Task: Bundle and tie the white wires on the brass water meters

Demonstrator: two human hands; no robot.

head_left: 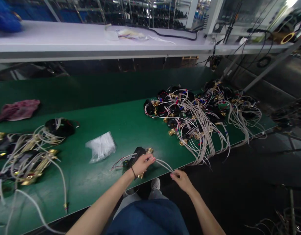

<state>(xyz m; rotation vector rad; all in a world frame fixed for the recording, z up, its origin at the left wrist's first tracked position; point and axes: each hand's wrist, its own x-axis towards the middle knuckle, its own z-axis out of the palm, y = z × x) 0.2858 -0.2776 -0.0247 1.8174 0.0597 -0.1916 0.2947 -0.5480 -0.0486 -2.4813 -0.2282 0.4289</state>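
- Brass and black make up the fitting [138,152] in front of you, held just above or against the green bench top [79,186] near its near edge; the picture does not settle which.
- Your left hand [143,164] is closed around the fitting's middle, with the black casing under your palm and brass showing beyond it at the far and near ends.
- Your right hand [182,181] is almost closed, thumb and fingers pinched on the pale wires [165,164] that run right from the fitting.
- The fitting's long axis runs near to far, its far end leaning right. Thin coloured wires [118,164] leave it to the left.
- Your left hand is the nearer one to the fitting; your right hand sits to its right, well clear of it.
- To the far right, a heap of wired fittings [187,117] covers the bench. Another heap [25,156] lies left, with a clear plastic bag [101,147] between it and your hands and a pink cloth [17,110] beyond it.
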